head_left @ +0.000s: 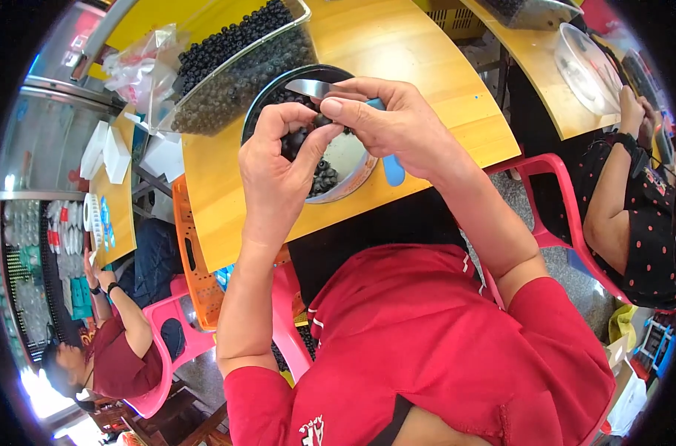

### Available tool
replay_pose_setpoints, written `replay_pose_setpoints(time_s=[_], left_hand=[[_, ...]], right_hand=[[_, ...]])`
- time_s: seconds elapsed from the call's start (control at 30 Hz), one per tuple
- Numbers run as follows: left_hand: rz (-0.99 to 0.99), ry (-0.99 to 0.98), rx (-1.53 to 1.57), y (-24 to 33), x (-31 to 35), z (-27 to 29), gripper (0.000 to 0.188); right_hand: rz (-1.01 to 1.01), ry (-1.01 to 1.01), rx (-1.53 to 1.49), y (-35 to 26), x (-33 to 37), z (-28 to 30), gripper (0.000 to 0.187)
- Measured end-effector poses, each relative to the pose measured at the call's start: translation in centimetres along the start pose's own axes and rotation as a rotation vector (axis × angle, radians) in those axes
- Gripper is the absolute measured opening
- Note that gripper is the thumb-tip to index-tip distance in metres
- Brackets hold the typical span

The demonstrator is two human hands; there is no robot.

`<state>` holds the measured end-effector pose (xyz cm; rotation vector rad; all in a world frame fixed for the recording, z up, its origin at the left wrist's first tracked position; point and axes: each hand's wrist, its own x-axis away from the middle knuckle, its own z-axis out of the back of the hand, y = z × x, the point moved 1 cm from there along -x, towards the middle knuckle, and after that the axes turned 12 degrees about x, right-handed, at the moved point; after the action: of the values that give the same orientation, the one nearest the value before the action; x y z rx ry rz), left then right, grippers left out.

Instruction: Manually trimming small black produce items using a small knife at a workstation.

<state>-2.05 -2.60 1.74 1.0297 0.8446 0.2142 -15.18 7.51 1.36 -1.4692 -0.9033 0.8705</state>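
Both my hands meet over a round bowl [364,167] that holds several small dark round pieces [323,178] and has a pale bottom showing in part. Between the thumb and fingertips of my left hand [278,160] is one small dark round piece [321,120], whose kind I cannot make out. My right hand [386,123] is closed around a small knife [307,88]. Its blade points left above the bowl, and its blue handle shows below the palm. The right thumb presses close to the same dark piece.
Left of the bowl, a large clear bin [241,82] is heaped with dark round pieces, beside a crumpled plastic bag [141,70]. An orange crate [197,256] stands by the wooden table [457,97]. People sit at the left and right, one near a clear round tub [587,70].
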Motion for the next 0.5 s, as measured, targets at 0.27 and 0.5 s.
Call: replay_pose_setpoints(time_s=[0.27,0.5], left_hand=[[-0.055,0.019,-0.083,0.2,0.5,-0.2,0.022],[0.05,0.048,0.145,0.2,1.3,-0.5,0.026]], right_hand=[[-0.131,-0.198,-0.246,0.6,-0.2,0.3,0.026],[-0.139,-0.226,-0.337,0.6,-0.3,0.1,0.025]])
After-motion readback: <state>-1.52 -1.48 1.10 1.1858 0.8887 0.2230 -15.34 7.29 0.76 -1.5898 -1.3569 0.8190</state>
